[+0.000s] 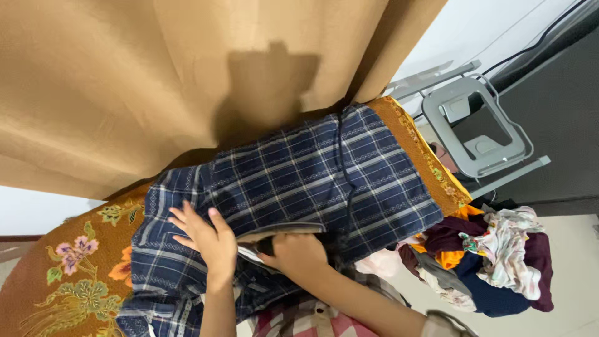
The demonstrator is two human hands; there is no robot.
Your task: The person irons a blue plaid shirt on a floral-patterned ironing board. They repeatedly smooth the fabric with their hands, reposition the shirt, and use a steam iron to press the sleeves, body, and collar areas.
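Your left hand (203, 240) is lying flat on the blue plaid cloth (293, 187), fingers (181, 218) spread and pressing down on its left part. Your right hand (298, 253) is closing around a dark iron (281, 240), fingers wrapping its handle, the iron's pale sole showing just between your two hands. The iron is sitting on the near edge of the plaid cloth, touching it, directly beside your left hand.

The plaid cloth is lying spread across an ironing surface (68, 274) covered in orange fabric with a floral print; the cloth is running from lower left to upper right, and the orange cover is showing bare at the left and along the far right edge. A dark cord (344, 168) is trailing across the cloth, up from the iron toward the far end.

A tan curtain (156, 68) is hanging behind the surface, touching its far side. A pile of mixed clothes (493, 262) is lying to the right, below the surface's end. A grey metal frame (477, 128) is standing near the wall, apart from the cloth. A red and pink checked garment (312, 321) is showing at the bottom edge, beneath your forearms.
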